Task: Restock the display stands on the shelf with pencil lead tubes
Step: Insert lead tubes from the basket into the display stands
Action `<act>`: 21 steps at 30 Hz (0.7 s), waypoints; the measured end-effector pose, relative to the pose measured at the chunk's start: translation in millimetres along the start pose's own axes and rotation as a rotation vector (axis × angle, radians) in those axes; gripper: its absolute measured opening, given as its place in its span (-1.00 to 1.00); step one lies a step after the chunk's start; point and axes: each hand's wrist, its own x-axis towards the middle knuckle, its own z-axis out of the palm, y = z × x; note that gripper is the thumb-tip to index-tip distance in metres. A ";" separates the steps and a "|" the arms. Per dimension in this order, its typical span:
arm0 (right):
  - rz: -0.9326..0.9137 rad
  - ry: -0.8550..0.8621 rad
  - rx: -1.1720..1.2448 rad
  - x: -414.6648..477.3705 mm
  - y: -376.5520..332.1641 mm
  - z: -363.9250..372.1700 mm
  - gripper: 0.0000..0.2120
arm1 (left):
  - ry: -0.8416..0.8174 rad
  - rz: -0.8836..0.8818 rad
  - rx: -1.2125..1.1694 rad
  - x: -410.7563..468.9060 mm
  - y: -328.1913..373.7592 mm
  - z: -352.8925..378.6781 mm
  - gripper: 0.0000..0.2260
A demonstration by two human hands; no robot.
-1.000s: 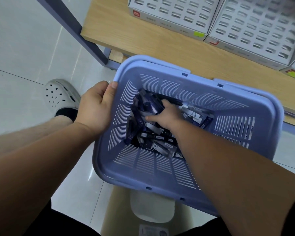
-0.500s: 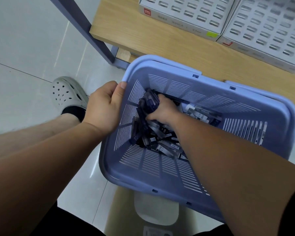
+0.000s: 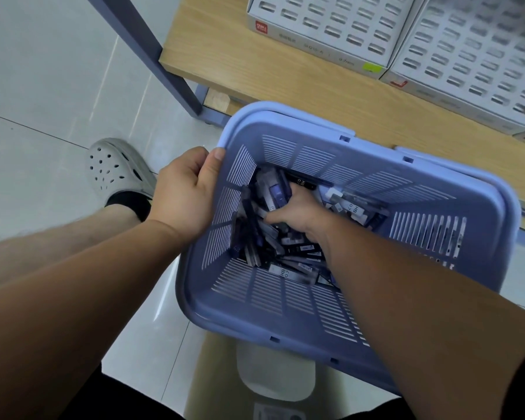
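Note:
A blue slotted plastic basket (image 3: 285, 301) sits in front of me, tilted, with several dark pencil lead tubes (image 3: 288, 268) piled in its bottom. My left hand (image 3: 185, 195) grips the basket's left rim, thumb inside. My right hand (image 3: 297, 213) is deep in the basket, fingers closed around a bunch of tubes, some purple-capped ones sticking out above the fist. Two white display stands, one (image 3: 325, 25) at the left and one (image 3: 473, 59) at the right, with rows of slots, rest on the wooden shelf (image 3: 255, 71).
A grey-blue shelf post (image 3: 152, 53) runs down to the tiled floor at the shelf's left corner. My foot in a white perforated clog (image 3: 115, 168) is on the floor at the left. A beige stool or box (image 3: 273, 377) shows under the basket.
My right hand has closed tighter on a bunch of tubes and shifted slightly left in the basket. The view has moved so the basket sits further right.

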 end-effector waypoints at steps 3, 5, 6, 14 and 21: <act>0.020 0.031 -0.002 -8.9 3.0 -10.7 -0.57 | 0.004 0.001 0.000 0.2 0.6 0.7 -0.55; 0.033 0.029 -0.008 -15.3 4.8 -20.8 -0.58 | 0.008 0.004 0.012 0.1 0.9 0.6 -0.55; 0.039 0.024 -0.008 -19.6 5.2 -25.5 -0.58 | 0.008 0.004 0.014 -0.2 1.3 0.3 -0.54; 0.071 -0.001 0.023 -65.3 1.5 -55.8 -0.53 | -0.015 -0.005 0.020 -3.6 6.5 -3.1 -0.55; -0.012 0.078 0.208 -126.9 -26.6 -72.3 -0.65 | 0.127 0.056 0.119 -14.3 15.4 -8.4 -0.70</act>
